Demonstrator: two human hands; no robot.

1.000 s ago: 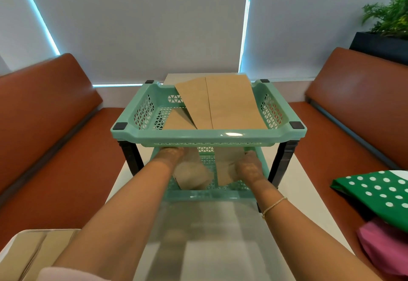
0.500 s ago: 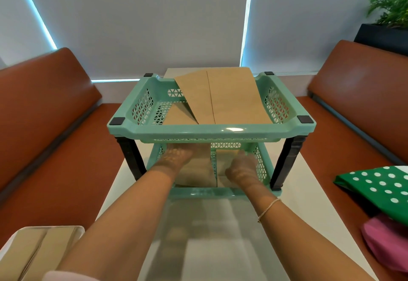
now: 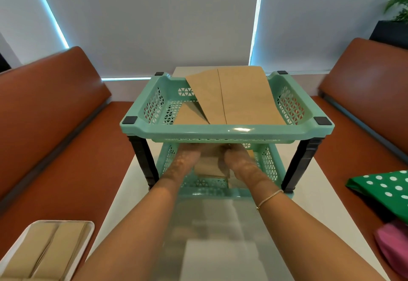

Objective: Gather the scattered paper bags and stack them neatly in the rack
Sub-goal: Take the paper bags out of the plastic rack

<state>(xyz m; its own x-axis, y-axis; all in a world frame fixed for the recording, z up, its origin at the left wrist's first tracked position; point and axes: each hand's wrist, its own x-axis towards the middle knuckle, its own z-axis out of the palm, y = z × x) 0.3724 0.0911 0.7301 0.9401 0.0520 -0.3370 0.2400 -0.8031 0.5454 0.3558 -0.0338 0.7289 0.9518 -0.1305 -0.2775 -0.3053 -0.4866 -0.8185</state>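
Both hands have pushed deeper under the upper tray since a moment ago, carrying the brown bags further into the rack's lower basket. The left hand and right hand sit on either side of the paper bags, which lie flat between them, long axis seemingly running away from the person toward the back of the basket. Their fingers are hidden beneath the upper tray's front rim (so whether they are spread flat or pinching the paper cannot be told). Neither hand is nearer; the bags lie straight ahead between the palms. More bags lean askew in the upper tray, and others wait on a white tray at the counter's left.
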